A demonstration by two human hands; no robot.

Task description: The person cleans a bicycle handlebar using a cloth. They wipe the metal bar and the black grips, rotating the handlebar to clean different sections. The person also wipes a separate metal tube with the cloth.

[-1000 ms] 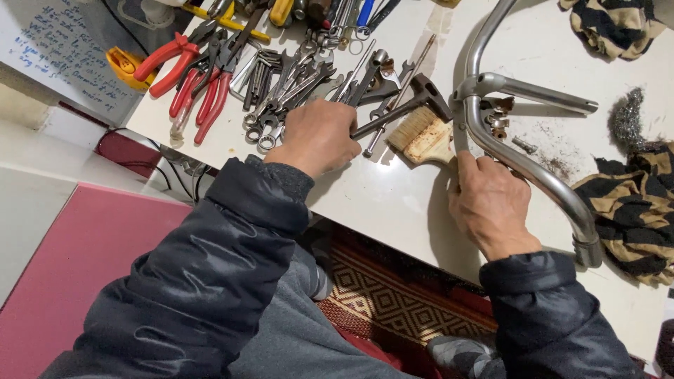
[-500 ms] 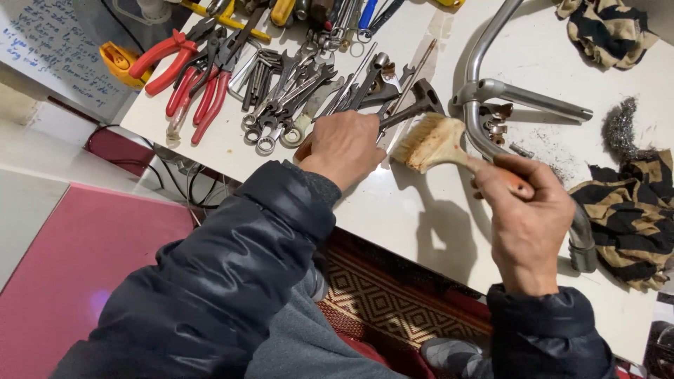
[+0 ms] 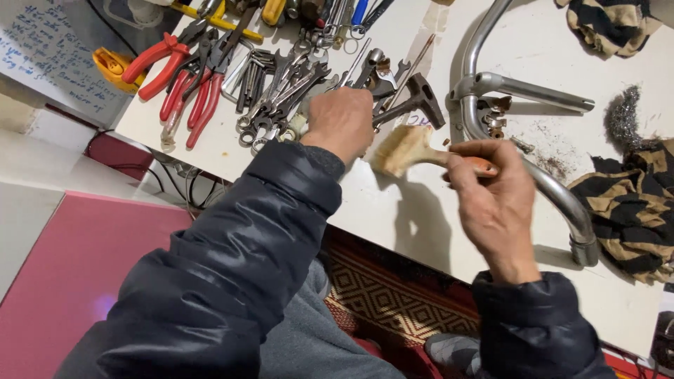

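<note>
My right hand [image 3: 495,203] grips the orange handle of a paintbrush [image 3: 406,149], whose pale bristles point left above the white tabletop [image 3: 414,217]. My left hand [image 3: 342,123] rests closed on the pile of wrenches [image 3: 281,91] beside a dark hammer-like tool [image 3: 414,98]; what it grasps is hidden under the fingers. A curved chrome handlebar [image 3: 519,168] with its stem lies just right of the brush, apart from my right hand.
Red-handled pliers [image 3: 186,84] lie at the table's left end beside an orange tool [image 3: 112,64]. Striped cloths [image 3: 625,210] and a wad of steel wool [image 3: 621,116] sit to the right. Small rusty parts [image 3: 495,119] lie by the stem. A pink mat [image 3: 77,274] covers the floor.
My right hand let go of the handlebar, took up the paintbrush and lifted it left, off the table. My left hand stayed on the wrench pile.
</note>
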